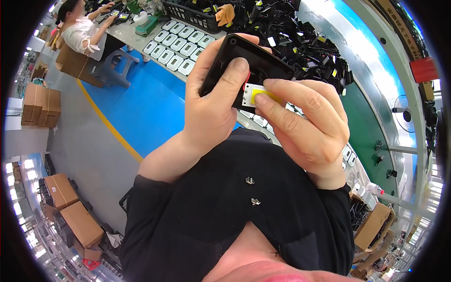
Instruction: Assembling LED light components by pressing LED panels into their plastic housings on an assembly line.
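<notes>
My left hand [213,89] is closed round a flat black rectangular housing [268,63], with the thumb laid across its inner face. Between the thumb and fingers of my right hand [307,117] is a small white LED panel [249,96] with a yellow rectangle in its middle. The panel overlaps the lower edge of the housing. A short red wire [246,81] runs at the panel's left end, and part of it is hidden by my left thumb. My fingertips cover the panel's right end.
Rows of white-framed units [178,44] lie on the bench beyond my hands. Black cabled parts [310,51] are heaped at the far right, beside a black crate [192,18] and an orange cloth [225,15]. A co-worker [84,33] sits at the far left near a grey stool [117,68].
</notes>
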`<state>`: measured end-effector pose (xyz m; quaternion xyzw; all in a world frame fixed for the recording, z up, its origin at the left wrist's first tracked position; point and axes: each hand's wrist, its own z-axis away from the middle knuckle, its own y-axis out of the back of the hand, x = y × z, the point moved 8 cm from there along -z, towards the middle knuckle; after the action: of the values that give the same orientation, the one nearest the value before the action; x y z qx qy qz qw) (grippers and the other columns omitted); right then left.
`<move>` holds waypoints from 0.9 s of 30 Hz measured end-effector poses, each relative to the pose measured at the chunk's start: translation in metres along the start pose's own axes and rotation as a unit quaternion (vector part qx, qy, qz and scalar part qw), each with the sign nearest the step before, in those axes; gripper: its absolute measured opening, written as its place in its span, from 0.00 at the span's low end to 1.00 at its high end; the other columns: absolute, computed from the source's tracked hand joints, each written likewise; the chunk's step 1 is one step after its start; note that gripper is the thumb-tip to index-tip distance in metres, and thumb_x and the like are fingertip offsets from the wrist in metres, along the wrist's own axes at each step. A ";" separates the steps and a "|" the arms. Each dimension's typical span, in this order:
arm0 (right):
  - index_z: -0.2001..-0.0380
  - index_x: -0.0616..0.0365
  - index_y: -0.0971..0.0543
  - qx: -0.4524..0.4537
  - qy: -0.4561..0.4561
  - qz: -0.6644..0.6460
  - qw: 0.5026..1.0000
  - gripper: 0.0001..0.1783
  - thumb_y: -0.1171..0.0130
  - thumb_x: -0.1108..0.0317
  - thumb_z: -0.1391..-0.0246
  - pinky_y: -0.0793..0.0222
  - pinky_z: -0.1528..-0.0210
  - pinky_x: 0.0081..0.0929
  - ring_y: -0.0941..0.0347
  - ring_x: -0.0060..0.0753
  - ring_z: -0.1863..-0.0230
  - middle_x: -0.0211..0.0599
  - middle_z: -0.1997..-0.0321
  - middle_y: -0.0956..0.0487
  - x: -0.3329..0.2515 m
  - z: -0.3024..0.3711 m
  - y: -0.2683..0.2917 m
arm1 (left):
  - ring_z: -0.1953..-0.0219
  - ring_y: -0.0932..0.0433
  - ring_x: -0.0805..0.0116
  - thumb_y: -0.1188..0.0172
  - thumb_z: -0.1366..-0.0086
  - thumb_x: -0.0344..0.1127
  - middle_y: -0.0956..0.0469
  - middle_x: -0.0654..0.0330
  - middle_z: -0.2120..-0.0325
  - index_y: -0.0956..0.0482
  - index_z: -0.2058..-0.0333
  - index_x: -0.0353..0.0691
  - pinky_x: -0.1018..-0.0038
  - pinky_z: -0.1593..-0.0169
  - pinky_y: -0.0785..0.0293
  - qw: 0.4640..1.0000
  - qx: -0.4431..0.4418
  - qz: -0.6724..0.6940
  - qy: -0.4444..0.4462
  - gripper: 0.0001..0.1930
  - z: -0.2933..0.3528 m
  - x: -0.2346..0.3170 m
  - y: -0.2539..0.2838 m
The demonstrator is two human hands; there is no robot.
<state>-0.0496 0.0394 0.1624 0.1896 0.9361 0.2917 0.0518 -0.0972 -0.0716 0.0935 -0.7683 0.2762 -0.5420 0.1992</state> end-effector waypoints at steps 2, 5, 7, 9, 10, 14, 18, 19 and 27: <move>0.74 0.62 0.20 -0.005 0.008 -0.001 1.000 0.15 0.40 0.73 0.74 0.34 0.72 0.24 0.28 0.32 0.72 0.37 0.68 0.24 -0.001 0.001 0.000 | 0.58 0.26 0.72 0.55 0.37 0.26 0.26 0.55 0.60 0.33 0.53 0.34 0.77 0.54 0.30 1.000 0.013 -0.014 0.009 0.13 0.000 0.000 0.002; 0.73 0.61 0.20 0.017 -0.015 0.025 0.999 0.17 0.37 0.75 0.76 0.34 0.73 0.24 0.29 0.32 0.72 0.37 0.68 0.24 0.001 0.002 0.006 | 0.59 0.26 0.72 0.55 0.39 0.23 0.25 0.56 0.61 0.33 0.53 0.35 0.78 0.54 0.30 0.998 0.058 -0.025 0.003 0.14 0.001 0.001 0.008; 0.72 0.60 0.20 0.016 -0.028 0.023 0.999 0.18 0.35 0.76 0.77 0.34 0.73 0.24 0.29 0.32 0.73 0.37 0.67 0.24 0.002 0.001 0.004 | 0.58 0.26 0.72 0.54 0.40 0.21 0.25 0.56 0.60 0.33 0.53 0.35 0.78 0.53 0.30 0.997 0.049 -0.055 -0.026 0.15 0.002 0.004 0.006; 0.72 0.58 0.20 0.023 -0.042 0.011 0.999 0.18 0.34 0.75 0.76 0.34 0.72 0.24 0.29 0.33 0.73 0.36 0.67 0.23 0.005 0.002 0.002 | 0.58 0.26 0.72 0.55 0.40 0.21 0.25 0.56 0.60 0.33 0.53 0.35 0.78 0.53 0.30 0.995 0.046 -0.079 -0.030 0.15 0.002 0.003 0.007; 0.72 0.58 0.20 0.024 -0.042 0.012 0.999 0.18 0.34 0.75 0.76 0.34 0.72 0.24 0.29 0.33 0.73 0.36 0.67 0.23 0.005 0.002 0.001 | 0.58 0.26 0.71 0.56 0.40 0.21 0.26 0.55 0.59 0.34 0.53 0.34 0.77 0.53 0.30 0.993 0.044 -0.103 -0.034 0.15 0.002 0.003 0.007; 0.72 0.58 0.19 0.040 -0.055 0.017 0.998 0.18 0.34 0.75 0.76 0.34 0.72 0.23 0.30 0.32 0.73 0.35 0.67 0.23 0.010 0.001 -0.001 | 0.56 0.27 0.69 0.56 0.37 0.30 0.28 0.54 0.56 0.36 0.51 0.33 0.75 0.51 0.32 1.000 -0.007 0.003 0.002 0.16 0.003 -0.004 0.002; 0.72 0.58 0.19 0.055 -0.051 -0.002 0.997 0.18 0.34 0.75 0.77 0.35 0.72 0.23 0.30 0.31 0.73 0.34 0.68 0.23 0.011 0.001 -0.006 | 0.53 0.30 0.68 0.56 0.37 0.54 0.32 0.53 0.53 0.41 0.46 0.32 0.72 0.48 0.35 0.997 -0.076 -0.005 0.000 0.31 0.003 -0.004 -0.008; 0.72 0.58 0.19 0.061 -0.048 -0.012 0.997 0.18 0.34 0.75 0.77 0.36 0.72 0.23 0.31 0.31 0.73 0.34 0.68 0.23 0.011 0.000 -0.007 | 0.49 0.33 0.62 0.62 0.37 0.58 0.34 0.50 0.52 0.43 0.45 0.31 0.67 0.45 0.39 0.996 -0.083 -0.016 0.006 0.35 0.003 -0.005 -0.009; 0.72 0.58 0.20 0.055 -0.060 -0.030 0.996 0.18 0.35 0.75 0.77 0.38 0.74 0.23 0.31 0.31 0.74 0.33 0.69 0.24 0.012 0.000 -0.013 | 0.45 0.37 0.56 0.71 0.38 0.65 0.38 0.48 0.48 0.47 0.43 0.30 0.63 0.41 0.43 0.995 -0.088 -0.038 0.005 0.41 0.006 -0.004 -0.014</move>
<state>-0.0652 0.0346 0.1552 0.1807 0.9513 0.2259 0.1063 -0.0896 -0.0582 0.0972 -0.7901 0.2946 -0.5265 0.1086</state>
